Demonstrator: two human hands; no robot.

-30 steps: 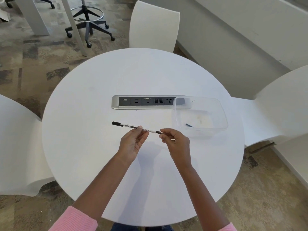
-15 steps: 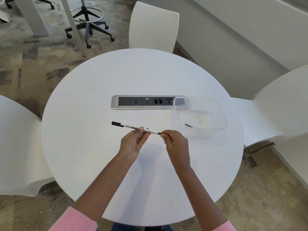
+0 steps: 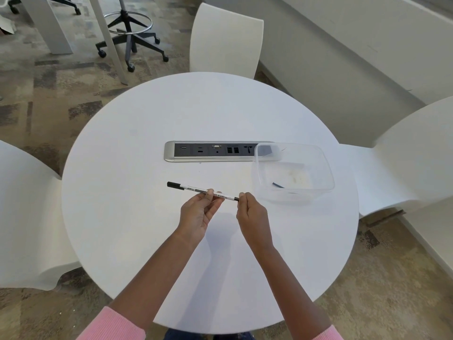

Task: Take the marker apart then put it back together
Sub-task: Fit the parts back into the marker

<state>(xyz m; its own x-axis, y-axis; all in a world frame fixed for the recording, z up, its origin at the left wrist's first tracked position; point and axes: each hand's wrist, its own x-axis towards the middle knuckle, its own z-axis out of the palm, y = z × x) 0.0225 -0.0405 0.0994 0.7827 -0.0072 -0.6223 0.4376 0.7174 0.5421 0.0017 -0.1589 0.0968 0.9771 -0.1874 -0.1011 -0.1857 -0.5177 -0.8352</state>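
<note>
A thin white whiteboard marker [image 3: 193, 188] with a black cap on its left end is held level above the round white table [image 3: 137, 217]. My left hand [image 3: 199, 215] pinches the barrel near its right half, fingers closed around it. My right hand [image 3: 250, 212] grips the marker's black right end between thumb and fingertips. The end piece itself is mostly hidden by those fingers. Both hands are close together, just left of the clear plastic container [image 3: 316, 165].
The clear container holds a small dark piece [image 3: 278, 185] and overlaps the right end of a silver power and port strip [image 3: 210, 152] set in the table. White chairs stand at the far side [image 3: 225, 38], left [image 3: 27, 217] and right [image 3: 411, 153]. A wheeled stool [image 3: 130, 38] stands beyond.
My right hand has slid slightly right along the marker's end and tightened its pinch. The marker and my left hand have barely moved.
</note>
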